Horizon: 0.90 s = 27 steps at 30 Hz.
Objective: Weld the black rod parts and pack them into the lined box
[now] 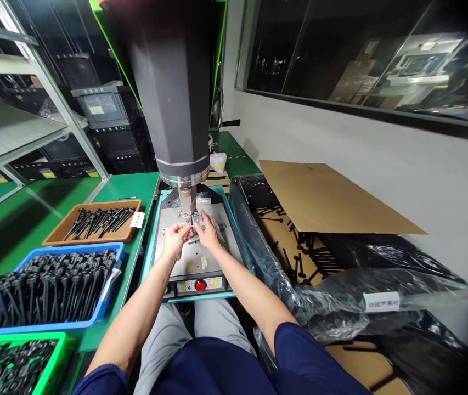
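Note:
Beneath the narrow metal tip of a large press-like machine, both my hands meet over a metal base plate. My left hand is closed in a pinch at a thin black part, which stands roughly upright under the tip. Opposite it, my right hand has its thumb and fingers curled in close to the same part. What the right fingertips hold, if anything, is too small to make out. Clear film or plastic and small metal fittings lie around the tip.
A red button sits at the base's front. To the left stand an orange tray, a blue bin and a green bin, all with black parts. On the right, a plastic-lined box holds black stemmed parts beside a cardboard sheet.

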Each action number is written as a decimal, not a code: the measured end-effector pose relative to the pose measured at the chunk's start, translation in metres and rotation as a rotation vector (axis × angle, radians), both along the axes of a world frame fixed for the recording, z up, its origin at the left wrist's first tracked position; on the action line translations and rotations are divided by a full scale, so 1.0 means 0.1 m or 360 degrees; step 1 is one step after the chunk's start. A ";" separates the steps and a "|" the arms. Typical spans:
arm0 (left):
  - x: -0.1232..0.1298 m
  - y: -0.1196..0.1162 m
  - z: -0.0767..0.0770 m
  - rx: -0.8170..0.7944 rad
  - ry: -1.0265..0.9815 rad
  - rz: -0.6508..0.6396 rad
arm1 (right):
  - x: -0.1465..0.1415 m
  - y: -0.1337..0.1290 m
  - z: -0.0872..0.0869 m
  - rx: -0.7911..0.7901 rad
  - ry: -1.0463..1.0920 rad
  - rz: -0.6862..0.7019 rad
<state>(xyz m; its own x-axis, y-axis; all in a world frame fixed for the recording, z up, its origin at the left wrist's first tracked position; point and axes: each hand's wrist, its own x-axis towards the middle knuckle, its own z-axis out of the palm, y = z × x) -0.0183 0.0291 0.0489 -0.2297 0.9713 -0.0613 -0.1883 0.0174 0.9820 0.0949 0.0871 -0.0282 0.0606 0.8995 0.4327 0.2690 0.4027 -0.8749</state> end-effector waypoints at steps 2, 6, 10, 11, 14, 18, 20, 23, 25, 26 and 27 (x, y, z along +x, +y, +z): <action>0.00 0.00 0.03 0.0008 0.0006 -0.0016 | 0.00 0.06 0.08 0.0050 -0.0047 0.0037; 0.00 0.00 0.09 0.0040 0.0009 -0.0041 | -0.03 0.15 0.24 0.0157 -0.0081 0.0075; -0.02 0.01 0.11 0.0084 -0.0009 -0.0027 | -0.09 0.25 0.38 0.0139 -0.0059 0.0072; -0.03 0.01 0.12 0.0088 -0.0027 -0.0012 | -0.10 0.27 0.41 0.0086 -0.0046 0.0068; -0.05 0.03 0.13 0.0097 -0.0130 0.0049 | -0.13 0.31 0.50 -0.0010 0.0012 0.0047; -0.12 0.09 0.17 0.0095 -0.0319 0.0089 | -0.16 0.29 0.61 -0.0041 0.0054 -0.0034; -0.15 0.12 0.20 0.0087 -0.0369 0.0102 | -0.17 0.24 0.62 -0.0113 0.0024 -0.0071; -0.20 0.17 0.20 0.0077 -0.0383 0.0124 | -0.14 0.14 0.57 -0.0169 0.0001 -0.0160; -0.22 0.17 0.19 0.0058 -0.0375 0.0131 | -0.10 0.04 0.51 -0.0160 0.0030 -0.0219; -0.22 0.16 0.17 0.0046 -0.0363 0.0133 | -0.09 -0.03 0.47 -0.0140 0.0051 -0.0186; -0.22 0.14 0.15 0.0032 -0.0347 0.0133 | -0.07 -0.10 0.43 -0.0135 0.0085 -0.0105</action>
<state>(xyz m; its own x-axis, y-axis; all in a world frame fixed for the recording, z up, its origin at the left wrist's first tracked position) -0.0404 0.0431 0.0642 -0.2931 0.9509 -0.0992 -0.3961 -0.0263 0.9178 0.0876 0.0771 0.0145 0.1420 0.9260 0.3498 0.2448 0.3095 -0.9188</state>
